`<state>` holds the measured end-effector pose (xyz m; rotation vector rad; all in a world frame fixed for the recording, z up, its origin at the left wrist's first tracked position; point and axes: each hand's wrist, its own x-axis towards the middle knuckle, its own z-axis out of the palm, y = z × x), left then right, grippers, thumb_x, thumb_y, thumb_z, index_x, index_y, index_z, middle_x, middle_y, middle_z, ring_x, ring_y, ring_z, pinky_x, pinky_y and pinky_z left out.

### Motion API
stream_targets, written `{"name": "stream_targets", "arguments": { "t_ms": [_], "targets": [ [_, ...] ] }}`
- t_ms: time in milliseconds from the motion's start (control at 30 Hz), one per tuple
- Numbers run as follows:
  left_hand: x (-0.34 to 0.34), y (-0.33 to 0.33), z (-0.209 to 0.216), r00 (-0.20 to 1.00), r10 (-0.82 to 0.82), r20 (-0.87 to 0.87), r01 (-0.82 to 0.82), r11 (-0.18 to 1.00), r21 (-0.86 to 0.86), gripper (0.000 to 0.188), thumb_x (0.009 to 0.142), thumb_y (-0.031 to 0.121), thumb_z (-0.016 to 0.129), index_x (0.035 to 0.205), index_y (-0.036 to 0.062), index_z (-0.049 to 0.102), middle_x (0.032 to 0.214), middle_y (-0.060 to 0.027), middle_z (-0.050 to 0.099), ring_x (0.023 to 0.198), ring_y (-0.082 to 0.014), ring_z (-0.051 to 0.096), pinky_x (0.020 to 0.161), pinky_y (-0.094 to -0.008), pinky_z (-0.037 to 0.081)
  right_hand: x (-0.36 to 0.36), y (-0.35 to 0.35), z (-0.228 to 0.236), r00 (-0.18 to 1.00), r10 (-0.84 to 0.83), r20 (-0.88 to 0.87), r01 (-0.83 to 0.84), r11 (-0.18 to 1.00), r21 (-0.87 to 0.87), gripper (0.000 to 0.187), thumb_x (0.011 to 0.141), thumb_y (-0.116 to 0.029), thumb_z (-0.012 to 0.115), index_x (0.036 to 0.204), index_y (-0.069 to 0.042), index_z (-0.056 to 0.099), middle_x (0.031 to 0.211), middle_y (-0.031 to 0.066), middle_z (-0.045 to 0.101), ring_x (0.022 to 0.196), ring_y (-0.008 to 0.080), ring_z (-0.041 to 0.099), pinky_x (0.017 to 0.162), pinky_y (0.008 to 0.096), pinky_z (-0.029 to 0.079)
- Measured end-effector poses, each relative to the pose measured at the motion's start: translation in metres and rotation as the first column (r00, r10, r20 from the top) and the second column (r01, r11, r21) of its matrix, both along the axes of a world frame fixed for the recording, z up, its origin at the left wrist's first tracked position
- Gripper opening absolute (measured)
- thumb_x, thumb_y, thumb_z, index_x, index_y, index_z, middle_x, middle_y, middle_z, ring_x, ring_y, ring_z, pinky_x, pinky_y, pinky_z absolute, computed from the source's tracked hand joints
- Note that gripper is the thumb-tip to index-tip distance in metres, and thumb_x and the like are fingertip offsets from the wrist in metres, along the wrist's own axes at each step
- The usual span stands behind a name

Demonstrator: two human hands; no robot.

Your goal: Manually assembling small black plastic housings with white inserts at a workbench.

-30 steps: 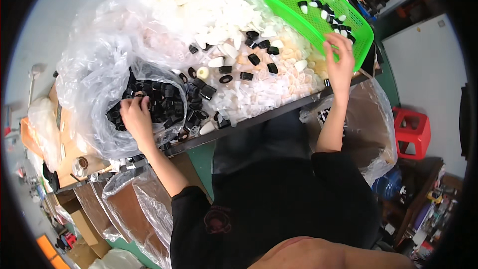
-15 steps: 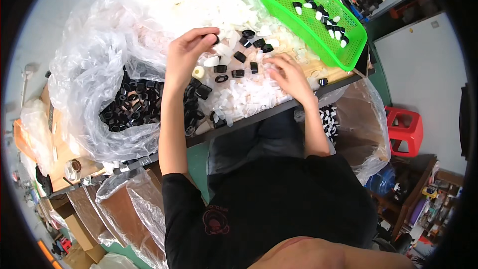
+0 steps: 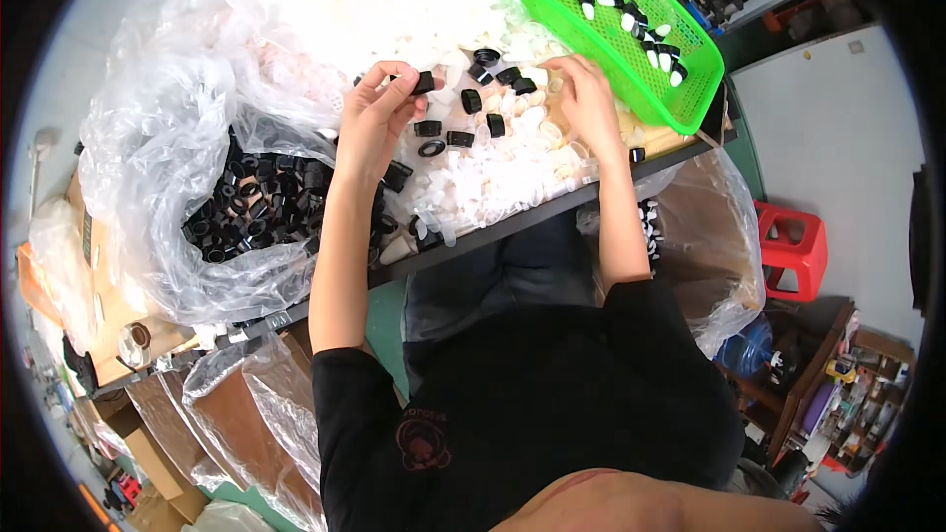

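Black cap [image 3: 424,83], a short ribbed-looking cylinder with a dull sheen, is raised left of the green basket [image 3: 603,34]. The left hand [image 3: 376,118] has its grip pinching this cap between thumb and fingers. The right hand [image 3: 591,110], just beside the basket's near-left wall, bends its fingers downward over pale pieces; whether its grip is pressed together on one cannot be told. The basket is perforated, glossy plastic with sloping sides, and carries black-and-white pieces [image 3: 588,7], each a dark collar with a smooth, tapered white end. Left of the basket, loose black caps [image 3: 471,100], some tipped to show round openings, lie on a heap of translucent, flake-like pieces [image 3: 493,182]. Farther left of it, a crinkled, clear plastic bag [image 3: 138,138] gapes around massed black rings [image 3: 256,207]. Nearer the wearer than the basket, the tabletop [image 3: 662,141] shows wood grain and a dark, straight edge.
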<state>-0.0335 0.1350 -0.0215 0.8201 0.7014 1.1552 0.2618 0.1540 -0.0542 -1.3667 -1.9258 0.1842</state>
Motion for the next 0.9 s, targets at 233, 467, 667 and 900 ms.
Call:
{"name": "stream_targets", "arguments": {
  "t_ms": [233, 467, 667, 900],
  "targets": [
    [0.006, -0.003, 0.005, 0.997, -0.004, 0.071, 0.01, 0.997, -0.082, 0.009, 0.096, 0.011, 0.059, 0.089, 0.0052, 0.059, 0.096, -0.0133, 0.068, 0.089, -0.0194, 0.068, 0.077, -0.0281, 0.057, 0.004, -0.015, -0.004, 0.993, -0.014, 0.118, 0.011, 0.999, 0.033, 0.018, 0.075, 0.003, 0.058, 0.09, -0.004, 0.064, 0.097, 0.0106, 0.062, 0.093, 0.0346, 0.056, 0.084, 0.0419, 0.046],
    [0.005, 0.0, -0.003, 0.98, -0.043, 0.192, 0.054, 0.997, -0.054, 0.014, 0.098, 0.013, 0.056, 0.099, 0.0017, 0.063, 0.099, -0.0125, 0.068, 0.086, -0.0158, 0.065, 0.076, -0.0255, 0.054, -0.005, -0.023, -0.009, 0.998, 0.011, 0.061, -0.008, 0.999, -0.054, 0.008, 0.083, -0.012, 0.065, 0.085, -0.004, 0.064, 0.096, 0.0095, 0.061, 0.091, 0.0341, 0.056, 0.083, 0.0421, 0.045],
    [0.01, -0.002, 0.0, 0.997, 0.04, 0.069, -0.037, 0.998, -0.047, 0.022, 0.097, 0.011, 0.056, 0.115, -0.0003, 0.061, 0.102, -0.0127, 0.068, 0.087, -0.0147, 0.063, 0.078, -0.0265, 0.053, -0.008, -0.005, -0.007, 0.999, -0.016, 0.037, 0.015, 1.0, 0.023, 0.009, 0.086, -0.009, 0.06, 0.091, -0.002, 0.063, 0.095, 0.012, 0.061, 0.092, 0.0351, 0.056, 0.083, 0.044, 0.045],
    [0.009, -0.003, 0.003, 0.993, 0.026, 0.112, -0.02, 0.998, -0.052, 0.023, 0.098, 0.009, 0.052, 0.116, -0.0031, 0.06, 0.107, -0.0137, 0.066, 0.099, -0.0213, 0.065, 0.088, -0.0323, 0.054, -0.014, 0.003, -0.006, 0.989, -0.007, 0.147, 0.016, 0.998, -0.065, 0.018, 0.087, -0.009, 0.061, 0.103, -0.001, 0.061, 0.097, 0.0128, 0.061, 0.093, 0.0338, 0.058, 0.085, 0.0401, 0.045]
  ]
}}
